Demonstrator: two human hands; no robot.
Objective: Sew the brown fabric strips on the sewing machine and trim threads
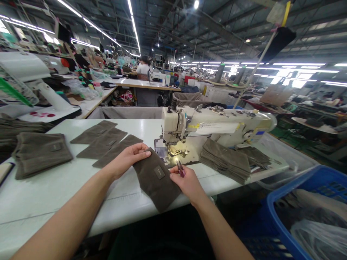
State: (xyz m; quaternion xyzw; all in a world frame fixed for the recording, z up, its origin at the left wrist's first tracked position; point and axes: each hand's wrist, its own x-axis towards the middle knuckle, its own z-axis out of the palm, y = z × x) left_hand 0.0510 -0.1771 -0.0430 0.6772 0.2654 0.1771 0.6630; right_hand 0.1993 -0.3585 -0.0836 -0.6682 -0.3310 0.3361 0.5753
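A dark olive-brown fabric piece [151, 187] with a small sewn-on label [159, 172] hangs tilted over the front edge of the white table. My left hand [132, 156] pinches its upper left corner, thumb on top. At its right edge, my right hand [187, 180] grips the cloth between thumb and fingers. That same hand also holds small thread snips [180, 168], blades pointing up. Just behind the cloth is the sewing machine [176, 126], its needle area lit. Several similar labelled pieces [108, 142] lie overlapping to the left of my left hand.
A stack of brown pieces [225, 159] rests right of the needle, and a folded pile [42, 153] sits far left. A blue plastic basket [273, 202] with plastic bags stands at the lower right. Beyond are other worktables [143, 83] and a person [143, 68].
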